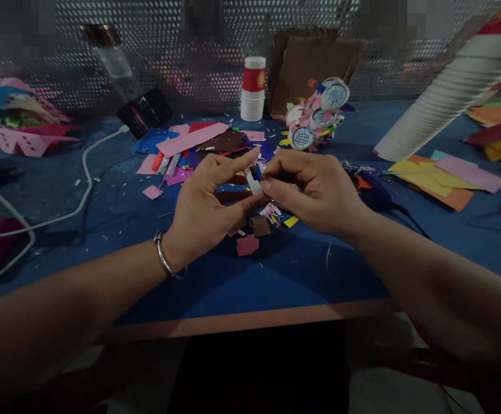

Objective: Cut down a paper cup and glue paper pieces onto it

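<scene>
Over the middle of the blue table, my left hand (202,207) grips a small white paper cup piece (253,181) by its edges, thumb below and fingers above. A dark blue bit (257,171) shows against the piece's face. My right hand (314,192) is closed in a pinch at the right side of the same piece. Whatever lies between its thumb and fingertips is too small to make out. Beneath both hands are paper scraps, among them a pink scrap (247,245) and a brown cardboard bit (260,226).
Behind the hands lies a pile of coloured paper (194,141) with markers. A cup stack (252,95), a decorated cup-piece figure (314,115) and cardboard (314,63) stand at the back. A long cup stack (444,95) leans right; a white cable (87,172) crosses the left.
</scene>
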